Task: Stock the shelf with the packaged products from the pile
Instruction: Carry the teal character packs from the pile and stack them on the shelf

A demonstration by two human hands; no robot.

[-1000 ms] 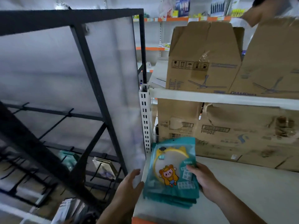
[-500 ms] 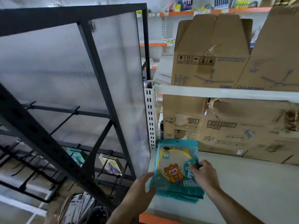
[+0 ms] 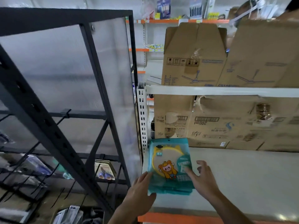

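Since a moment ago the stack of teal packs (image 3: pixel 169 165) has slid back on the shelf (image 3: pixel 242 175) and lies flat at its left end, near the cardboard boxes (image 3: pixel 226 123). Of the hands, the left hand (image 3: pixel 140 189) rests straight-fingered against the stack's near-left edge and the right hand (image 3: pixel 202 180) spreads over its right side, gripping nothing. This batch looks placed; blurred packets (image 3: pixel 69 214) lower left suggest more remain.

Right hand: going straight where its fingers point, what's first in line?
The teal package stack: fingers of the right hand point forward-left and seem to touch its top pack, though depth is unclear.
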